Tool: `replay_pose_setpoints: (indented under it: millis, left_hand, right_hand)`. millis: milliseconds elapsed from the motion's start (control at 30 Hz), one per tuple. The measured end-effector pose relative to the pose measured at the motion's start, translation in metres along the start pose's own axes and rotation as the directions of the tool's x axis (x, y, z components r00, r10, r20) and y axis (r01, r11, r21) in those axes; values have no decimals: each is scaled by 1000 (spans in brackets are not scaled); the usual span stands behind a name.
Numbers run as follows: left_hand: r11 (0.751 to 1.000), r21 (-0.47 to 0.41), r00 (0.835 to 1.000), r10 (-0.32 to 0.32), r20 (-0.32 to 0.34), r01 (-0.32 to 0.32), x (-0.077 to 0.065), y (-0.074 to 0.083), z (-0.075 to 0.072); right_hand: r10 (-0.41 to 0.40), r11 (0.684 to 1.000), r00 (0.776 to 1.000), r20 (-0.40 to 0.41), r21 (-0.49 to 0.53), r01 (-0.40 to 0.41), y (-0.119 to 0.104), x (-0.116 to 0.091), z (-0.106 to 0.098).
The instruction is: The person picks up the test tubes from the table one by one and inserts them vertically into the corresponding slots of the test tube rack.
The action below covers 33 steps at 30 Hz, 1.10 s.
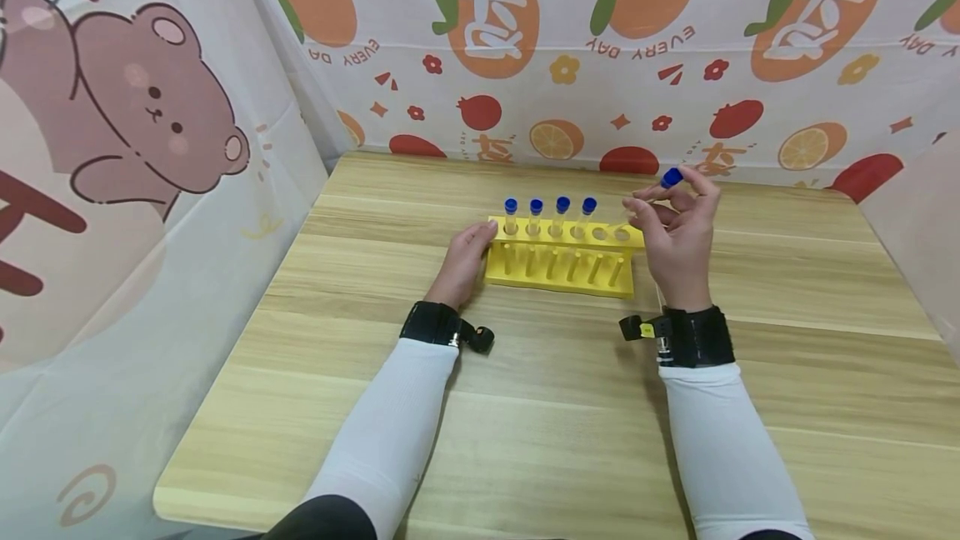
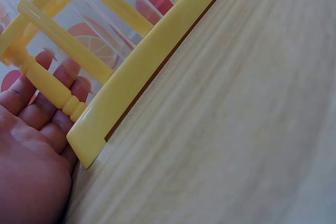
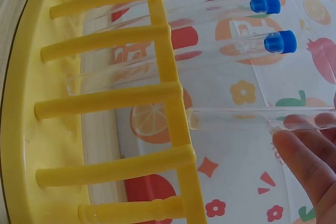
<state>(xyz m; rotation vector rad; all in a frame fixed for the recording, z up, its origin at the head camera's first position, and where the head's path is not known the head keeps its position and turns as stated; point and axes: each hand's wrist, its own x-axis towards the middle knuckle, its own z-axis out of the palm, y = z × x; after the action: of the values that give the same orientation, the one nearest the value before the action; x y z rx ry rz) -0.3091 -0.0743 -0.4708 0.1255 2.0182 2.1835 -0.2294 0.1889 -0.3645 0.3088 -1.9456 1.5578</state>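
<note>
A yellow test tube rack [image 1: 558, 288] stands on the table, with several clear, blue-capped test tubes [image 1: 562, 205] upright in its left holes. At its left end is my left hand [image 1: 459, 267], gripping the end; in the left wrist view its fingers [image 2: 39, 114] reach behind the end post. My right hand [image 1: 682, 236] pinches another clear test tube [image 3: 236, 118], its blue cap [image 1: 671, 178] up by the fingers. This tube is tilted in the head view, its lower end right at the top bar by the bare holes on the right.
The rack rests on a light wood-grain table [image 1: 555, 432]. Behind it hangs a white cloth printed with fruit [image 1: 495, 15], and a bear-print cloth [image 1: 150, 107] hangs at the left. Each wrist wears a black strap with a small camera [image 1: 480, 338].
</note>
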Motion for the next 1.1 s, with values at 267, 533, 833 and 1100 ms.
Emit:
replay_pose_setpoints:
  millis: [267,533,833,1100]
  left_hand:
    - [1000,-4,1000,7,4,-7,-1,0,0]
    - [1000,2,1000,16,-4,-16,0,0,0]
    - [1000,11,1000,-6,-4,6,0,0,0]
    - [1000,15,1000,-11,-2,11,-1,1,0]
  right_hand:
    - [41,997,998,38,-63,-38,10,-1,1]
    - [38,990,997,68,-141,-28,25,-1,-1]
    - [78,955,983,169,-295,-25,31,-3,3]
    - [130,933,970,205,-356,-50,38,-5,5]
